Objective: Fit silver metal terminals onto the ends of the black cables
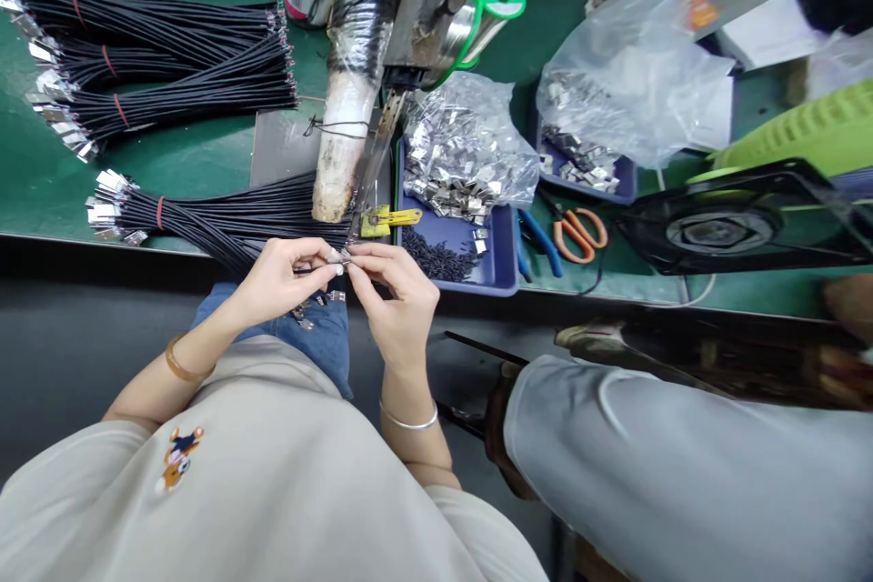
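Note:
At the table's front edge my left hand (290, 275) and my right hand (399, 291) meet with their fingertips pinched. A thin black cable (302, 269) shows between my left fingers. My right finger and thumb close on a small silvery metal connector (345, 256) at the cable's end; its details are too small to make out. Just behind my hands lies a bundle of black cables (225, 214) with metal plugs at its left end, tied with a red band. Above the fingertips hang a metal soldering fixture (388, 123) and a taped duct (341, 145).
Three more tied cable bundles (184, 55) lie back left. Right of my hands stands a blue tray (501, 245) with bagged metal shells and small black pieces. Beyond are pliers (542, 241), orange-handled scissors (579, 235), a fan (727, 227) and a solder spool (470, 27). Another person's leg (668, 455) is at right.

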Action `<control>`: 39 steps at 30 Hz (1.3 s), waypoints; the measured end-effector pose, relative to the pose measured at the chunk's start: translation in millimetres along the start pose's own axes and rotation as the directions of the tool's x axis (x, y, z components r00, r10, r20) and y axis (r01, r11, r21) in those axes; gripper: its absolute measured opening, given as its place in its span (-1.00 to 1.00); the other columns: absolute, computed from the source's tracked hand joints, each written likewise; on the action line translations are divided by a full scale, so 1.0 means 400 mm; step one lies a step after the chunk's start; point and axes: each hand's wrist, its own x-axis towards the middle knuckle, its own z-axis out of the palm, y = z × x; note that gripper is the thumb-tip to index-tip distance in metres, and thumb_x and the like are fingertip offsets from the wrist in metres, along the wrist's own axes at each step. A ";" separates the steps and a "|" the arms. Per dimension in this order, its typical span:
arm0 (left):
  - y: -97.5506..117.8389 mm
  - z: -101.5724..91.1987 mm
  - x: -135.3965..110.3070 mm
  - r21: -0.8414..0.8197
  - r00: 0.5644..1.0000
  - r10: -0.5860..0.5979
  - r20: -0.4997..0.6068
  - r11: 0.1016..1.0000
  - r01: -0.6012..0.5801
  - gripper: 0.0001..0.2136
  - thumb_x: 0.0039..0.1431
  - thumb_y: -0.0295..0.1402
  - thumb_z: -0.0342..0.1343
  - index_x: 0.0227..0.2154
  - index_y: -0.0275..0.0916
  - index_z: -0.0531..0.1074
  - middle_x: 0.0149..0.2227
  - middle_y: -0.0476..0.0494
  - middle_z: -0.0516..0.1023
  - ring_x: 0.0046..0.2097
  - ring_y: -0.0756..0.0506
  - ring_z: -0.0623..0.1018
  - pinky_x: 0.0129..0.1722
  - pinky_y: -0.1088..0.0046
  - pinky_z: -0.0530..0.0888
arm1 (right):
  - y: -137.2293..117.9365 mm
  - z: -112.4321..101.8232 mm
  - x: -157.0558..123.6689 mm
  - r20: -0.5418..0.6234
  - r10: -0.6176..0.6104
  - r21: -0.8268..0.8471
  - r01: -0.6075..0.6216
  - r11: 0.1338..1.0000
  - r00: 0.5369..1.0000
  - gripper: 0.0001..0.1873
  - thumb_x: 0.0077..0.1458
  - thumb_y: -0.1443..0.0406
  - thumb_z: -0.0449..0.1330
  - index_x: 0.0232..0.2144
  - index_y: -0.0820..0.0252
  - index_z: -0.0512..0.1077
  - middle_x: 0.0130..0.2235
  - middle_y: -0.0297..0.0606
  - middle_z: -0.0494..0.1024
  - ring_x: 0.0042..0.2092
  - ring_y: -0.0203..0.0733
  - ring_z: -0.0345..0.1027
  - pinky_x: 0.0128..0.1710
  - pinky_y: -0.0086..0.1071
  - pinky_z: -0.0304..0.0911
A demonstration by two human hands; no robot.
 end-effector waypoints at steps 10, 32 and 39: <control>0.012 -0.016 -0.004 -0.078 0.995 -0.035 0.093 0.996 0.043 -0.81 0.13 -0.27 0.27 -0.44 -0.32 0.52 -0.57 -0.04 0.51 -0.53 0.05 0.46 -0.46 0.58 0.43 | -0.005 0.003 -0.006 0.022 0.010 0.030 -0.010 0.999 1.000 -0.89 0.19 0.32 0.24 -0.36 0.08 0.57 -0.24 -0.25 0.67 -0.20 -0.18 0.59 -0.27 -0.32 0.57; 0.016 -0.029 0.003 -0.056 0.989 -0.025 0.143 0.998 0.033 -0.76 0.11 -0.29 0.24 -0.57 -0.34 0.52 -0.56 -0.07 0.53 -0.51 0.05 0.43 -0.47 0.59 0.37 | 0.017 0.026 -0.009 -0.006 0.106 0.223 -0.102 0.970 0.994 -0.94 0.15 0.30 0.32 -0.39 0.11 0.57 -0.24 -0.26 0.66 -0.22 -0.22 0.59 -0.27 -0.39 0.54; 0.007 -0.007 0.011 -0.199 0.995 -0.097 -0.035 0.976 0.088 -0.85 -0.04 -0.33 0.28 -0.51 -0.34 0.56 -0.56 -0.02 0.48 -0.50 0.07 0.37 -0.46 0.56 0.32 | 0.014 0.032 -0.016 -0.232 0.073 0.232 -0.018 0.973 0.970 -0.90 0.30 0.32 0.18 -0.26 0.10 0.51 -0.15 -0.26 0.64 -0.17 -0.21 0.63 -0.12 -0.27 0.59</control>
